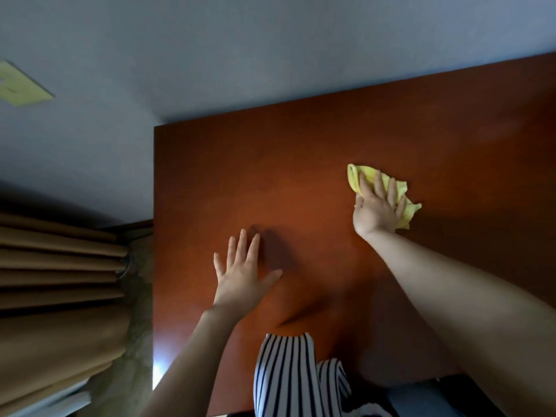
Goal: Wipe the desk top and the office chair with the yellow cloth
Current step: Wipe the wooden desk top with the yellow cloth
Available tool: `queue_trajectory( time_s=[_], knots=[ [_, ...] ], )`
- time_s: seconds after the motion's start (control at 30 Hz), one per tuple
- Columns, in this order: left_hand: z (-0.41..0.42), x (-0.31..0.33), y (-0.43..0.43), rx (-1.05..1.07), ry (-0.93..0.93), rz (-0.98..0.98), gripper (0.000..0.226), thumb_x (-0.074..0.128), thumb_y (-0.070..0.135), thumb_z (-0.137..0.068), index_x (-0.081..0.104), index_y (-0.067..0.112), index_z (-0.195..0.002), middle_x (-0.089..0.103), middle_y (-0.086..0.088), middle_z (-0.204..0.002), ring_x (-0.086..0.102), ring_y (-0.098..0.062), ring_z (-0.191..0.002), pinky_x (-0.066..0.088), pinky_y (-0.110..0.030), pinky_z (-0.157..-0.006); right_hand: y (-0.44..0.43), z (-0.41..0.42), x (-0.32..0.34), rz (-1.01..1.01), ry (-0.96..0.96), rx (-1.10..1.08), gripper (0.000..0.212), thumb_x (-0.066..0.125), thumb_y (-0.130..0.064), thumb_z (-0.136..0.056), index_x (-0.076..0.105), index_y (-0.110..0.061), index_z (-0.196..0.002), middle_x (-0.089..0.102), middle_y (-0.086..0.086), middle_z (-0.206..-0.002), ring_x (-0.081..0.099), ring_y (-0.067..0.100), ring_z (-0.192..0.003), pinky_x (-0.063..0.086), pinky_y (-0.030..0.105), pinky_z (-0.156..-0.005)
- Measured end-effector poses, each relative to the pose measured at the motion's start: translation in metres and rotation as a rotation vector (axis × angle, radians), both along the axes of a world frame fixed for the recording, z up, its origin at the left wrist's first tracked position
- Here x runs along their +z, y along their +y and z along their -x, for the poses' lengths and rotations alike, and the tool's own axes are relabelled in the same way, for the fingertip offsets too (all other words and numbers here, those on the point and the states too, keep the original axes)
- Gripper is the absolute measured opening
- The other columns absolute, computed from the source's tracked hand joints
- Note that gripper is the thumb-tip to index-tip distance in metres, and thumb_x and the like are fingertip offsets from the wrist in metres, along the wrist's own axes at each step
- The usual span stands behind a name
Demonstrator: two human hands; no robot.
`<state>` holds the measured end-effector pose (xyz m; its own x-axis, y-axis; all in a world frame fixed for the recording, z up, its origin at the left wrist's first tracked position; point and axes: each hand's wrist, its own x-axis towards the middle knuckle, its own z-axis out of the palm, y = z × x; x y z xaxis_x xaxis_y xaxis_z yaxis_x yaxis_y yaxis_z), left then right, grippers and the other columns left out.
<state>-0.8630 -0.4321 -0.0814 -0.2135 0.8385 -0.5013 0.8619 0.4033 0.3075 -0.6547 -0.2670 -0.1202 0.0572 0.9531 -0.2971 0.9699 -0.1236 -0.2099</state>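
The reddish-brown desk top [301, 164] fills the middle and right of the head view. A crumpled yellow cloth [355, 176] lies on it right of centre. My right hand [376, 206] presses flat on the cloth, fingers straight and spread, covering most of it. My left hand [240, 272] lies flat on the bare wood nearer to me, fingers straight and spread, holding nothing. No office chair shows clearly in view.
A blue-grey wall [270, 55] runs behind the desk, with a pale yellow switch plate [21, 85] at far left. Tan pleated curtains [54, 266] hang left of the desk edge. My striped garment [288, 374] overlaps the desk's near edge.
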Motion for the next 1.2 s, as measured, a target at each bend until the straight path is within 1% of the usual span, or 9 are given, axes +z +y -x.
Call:
queue_trajectory(
  time_s=[0.27, 0.4, 0.47, 0.63, 0.73, 0.8, 0.93, 1.0, 1.2],
  knots=[
    [0.025, 0.004, -0.068, -0.121, 0.043, 0.075, 0.095, 0.051, 0.062, -0.086, -0.005, 0.025, -0.152, -0.019, -0.001, -0.158, -0.019, -0.025, -0.145, -0.009, -0.056, -0.112, -0.136, 0.037, -0.005, -0.052, -0.007, 0.249, 0.052, 0.035, -0.032, -0.101, 0.016, -0.043, -0.148, 0.003, -0.015, -0.159, -0.004, 0.017, -0.147, -0.003, 0.043, -0.117],
    [0.025, 0.002, -0.091, -0.189, 0.071, 0.106, 0.102, 0.056, 0.063, -0.082, -0.008, 0.024, -0.152, -0.022, -0.004, -0.157, -0.022, -0.028, -0.144, -0.009, -0.058, -0.112, -0.199, 0.036, -0.011, -0.158, 0.04, 0.369, 0.047, 0.043, -0.028, -0.098, 0.038, -0.038, -0.143, 0.028, -0.009, -0.155, 0.017, 0.021, -0.145, 0.009, 0.043, -0.115],
    [0.021, 0.002, -0.104, -0.253, 0.099, 0.124, 0.108, 0.059, 0.064, -0.079, -0.011, 0.024, -0.151, -0.023, -0.004, -0.157, -0.022, -0.029, -0.143, -0.008, -0.059, -0.111, -0.236, 0.028, -0.015, -0.208, 0.05, 0.403, 0.045, 0.038, -0.032, -0.094, 0.048, -0.036, -0.137, 0.04, -0.008, -0.148, 0.029, 0.022, -0.141, 0.016, 0.043, -0.112],
    [0.013, -0.002, -0.119, -0.345, 0.15, 0.17, 0.122, 0.066, 0.066, -0.071, -0.017, 0.025, -0.15, -0.027, -0.005, -0.156, -0.022, -0.033, -0.143, -0.007, -0.062, -0.111, -0.297, -0.003, -0.019, -0.213, 0.041, 0.472, 0.045, 0.028, -0.034, -0.097, 0.048, -0.036, -0.137, 0.043, -0.009, -0.146, 0.031, 0.018, -0.139, 0.02, 0.043, -0.111],
    [0.015, -0.003, -0.124, -0.39, 0.192, 0.199, 0.129, 0.069, 0.067, -0.067, -0.021, 0.026, -0.148, -0.029, -0.004, -0.155, -0.022, -0.033, -0.143, -0.006, -0.063, -0.11, -0.317, -0.033, -0.019, -0.18, -0.018, 0.377, 0.045, 0.017, -0.036, -0.101, 0.039, -0.037, -0.14, 0.041, -0.008, -0.147, 0.029, 0.017, -0.138, 0.02, 0.04, -0.109],
    [0.015, -0.003, -0.125, -0.437, 0.248, 0.198, 0.131, 0.068, 0.069, -0.065, -0.022, 0.025, -0.148, -0.028, -0.005, -0.155, -0.019, -0.034, -0.144, -0.005, -0.063, -0.11, -0.32, -0.052, -0.018, -0.138, -0.062, 0.312, 0.047, 0.021, -0.034, -0.097, 0.032, -0.038, -0.142, 0.039, -0.009, -0.149, 0.027, 0.017, -0.139, 0.019, 0.039, -0.108],
    [0.014, -0.002, -0.123, -0.498, 0.325, 0.183, 0.13, 0.067, 0.071, -0.066, -0.021, 0.023, -0.149, -0.023, -0.008, -0.157, -0.014, -0.036, -0.144, -0.002, -0.06, -0.113, -0.298, -0.091, -0.006, -0.038, -0.058, 0.256, 0.056, 0.002, -0.043, -0.091, 0.009, -0.043, -0.147, 0.009, -0.019, -0.154, 0.008, 0.014, -0.146, 0.007, 0.035, -0.112],
    [0.014, -0.001, -0.123, -0.494, 0.325, 0.185, 0.13, 0.067, 0.07, -0.065, -0.02, 0.024, -0.149, -0.023, -0.007, -0.157, -0.014, -0.036, -0.145, -0.002, -0.059, -0.114, -0.278, -0.109, 0.0, -0.018, -0.011, 0.187, 0.057, -0.003, -0.048, -0.09, 0.008, -0.043, -0.146, 0.006, -0.019, -0.154, 0.003, 0.014, -0.146, 0.01, 0.037, -0.114],
    [0.01, 0.006, -0.115, -0.523, 0.321, 0.274, 0.13, 0.067, 0.071, -0.066, -0.019, 0.02, -0.15, -0.024, -0.011, -0.156, -0.011, -0.039, -0.144, 0.001, -0.061, -0.113, -0.188, -0.124, 0.015, 0.209, -0.089, 0.026, 0.051, 0.026, -0.032, -0.105, 0.008, -0.034, -0.152, -0.002, -0.008, -0.16, -0.001, 0.024, -0.147, 0.013, 0.041, -0.118]
  ],
)
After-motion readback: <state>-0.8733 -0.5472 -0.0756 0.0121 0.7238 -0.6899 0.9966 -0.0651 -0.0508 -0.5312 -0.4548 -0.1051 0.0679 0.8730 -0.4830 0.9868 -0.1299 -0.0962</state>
